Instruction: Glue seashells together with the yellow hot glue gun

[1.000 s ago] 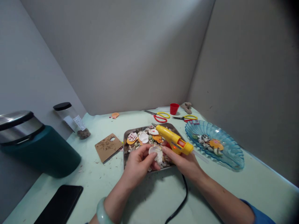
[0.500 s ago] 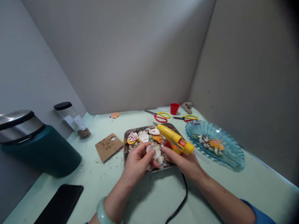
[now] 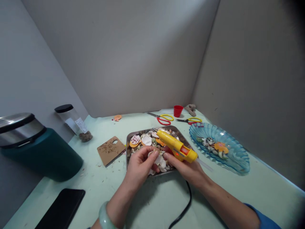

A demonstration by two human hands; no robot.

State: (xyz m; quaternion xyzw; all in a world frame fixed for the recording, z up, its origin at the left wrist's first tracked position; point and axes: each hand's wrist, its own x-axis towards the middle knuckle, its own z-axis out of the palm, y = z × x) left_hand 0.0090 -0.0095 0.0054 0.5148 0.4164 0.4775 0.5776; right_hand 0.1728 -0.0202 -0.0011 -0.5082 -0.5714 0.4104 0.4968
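My left hand is closed, pinching a white shell between thumb and fingers. In my right hand lies a yellow glue gun, its nozzle pointing up and to the left and a red light glowing on its side. The right thumb and fingertips reach to the shell's edge; whether they grip it cannot be made out. Both hands hover over the near part of a metal tray heaped with shells, among them a speckled one and a round white one.
To the right stands a blue scalloped dish with shells. Scissors, black-bladed snips and a red cup are behind the tray. A brown board, plastic jar, green bottle and black phone-like slab occupy the left.
The glue gun has shifted slightly left and down, and its nozzle has moved left over the tray. The white shell stays in my left hand, which has barely moved.
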